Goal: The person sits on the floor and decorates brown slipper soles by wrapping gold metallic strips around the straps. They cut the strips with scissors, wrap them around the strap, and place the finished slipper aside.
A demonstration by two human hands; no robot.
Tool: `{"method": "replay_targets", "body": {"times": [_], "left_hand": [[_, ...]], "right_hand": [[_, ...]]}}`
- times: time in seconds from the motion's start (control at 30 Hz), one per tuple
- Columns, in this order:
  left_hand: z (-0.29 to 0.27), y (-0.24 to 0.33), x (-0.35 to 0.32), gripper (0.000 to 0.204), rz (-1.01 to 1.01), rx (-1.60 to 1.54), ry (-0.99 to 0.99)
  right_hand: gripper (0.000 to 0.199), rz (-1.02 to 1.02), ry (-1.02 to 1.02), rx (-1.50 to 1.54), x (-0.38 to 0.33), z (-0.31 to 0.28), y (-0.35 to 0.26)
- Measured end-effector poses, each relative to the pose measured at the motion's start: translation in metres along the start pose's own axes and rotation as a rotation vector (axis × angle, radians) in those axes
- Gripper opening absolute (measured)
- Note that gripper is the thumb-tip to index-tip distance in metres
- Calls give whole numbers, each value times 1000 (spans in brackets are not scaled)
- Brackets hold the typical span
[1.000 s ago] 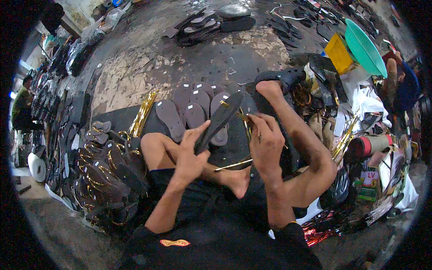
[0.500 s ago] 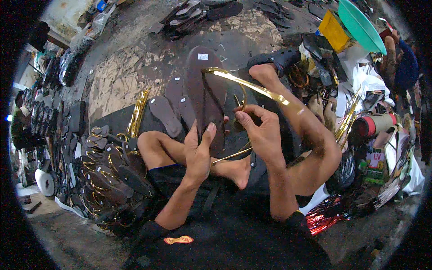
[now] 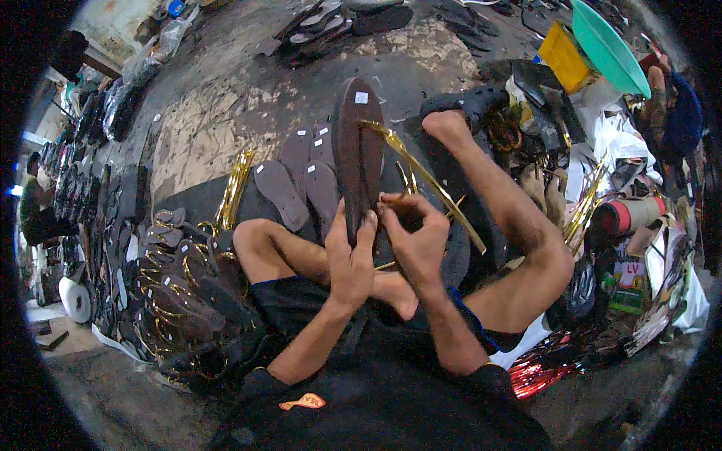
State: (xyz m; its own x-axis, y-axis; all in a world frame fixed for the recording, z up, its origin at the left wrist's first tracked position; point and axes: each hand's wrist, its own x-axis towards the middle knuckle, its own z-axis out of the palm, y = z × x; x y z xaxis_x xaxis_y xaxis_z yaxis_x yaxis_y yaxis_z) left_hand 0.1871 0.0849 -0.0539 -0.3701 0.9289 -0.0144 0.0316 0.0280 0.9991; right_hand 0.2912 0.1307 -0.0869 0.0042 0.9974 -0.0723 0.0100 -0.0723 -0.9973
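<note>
Upright in front of me is a dark brown sandal sole [image 3: 348, 143] with a small white sticker near its top. My left hand [image 3: 349, 272] grips its lower end, thumb on the near face. A shiny gold strap [image 3: 421, 174] comes off the sole's upper part and hangs out to the right. My right hand [image 3: 415, 239] is closed in a pinch at the sole's right edge, on a narrow end of the strap; the fingertips partly hide that end. Behind the held sole, several brown soles [image 3: 278, 194] with white stickers lie on the floor.
A bundle of gold strips [image 3: 235, 188] lies by my left knee. Left of me is a pile of gold-strapped sandals [image 3: 184, 301]. On the right are a teal basin [image 3: 611, 49], a red-ended roll [image 3: 620, 216] and red foil strips [image 3: 538, 374]. A person [image 3: 41, 199] sits far left.
My right hand has moved left with the strap end, up against the sole's edge. The sole has shifted slightly right and turned more edge-on. The strap's loose part now droops lower.
</note>
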Motion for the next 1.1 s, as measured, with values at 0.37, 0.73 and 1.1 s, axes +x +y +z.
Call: {"method": "replay_targets", "body": {"times": [0.37,0.73,1.1], "left_hand": [[-29,-10,26,53,-453,-819,-269],[-56,-15,29,47,-526,-461,-366],[-39,1,23,34,-34,-233,185]], "right_hand": [[28,383,-90,388,14,-45,14],[19,-361,-1,-256,-3,-28,-57],[21,192,-275,433,7,-34,-46]]}}
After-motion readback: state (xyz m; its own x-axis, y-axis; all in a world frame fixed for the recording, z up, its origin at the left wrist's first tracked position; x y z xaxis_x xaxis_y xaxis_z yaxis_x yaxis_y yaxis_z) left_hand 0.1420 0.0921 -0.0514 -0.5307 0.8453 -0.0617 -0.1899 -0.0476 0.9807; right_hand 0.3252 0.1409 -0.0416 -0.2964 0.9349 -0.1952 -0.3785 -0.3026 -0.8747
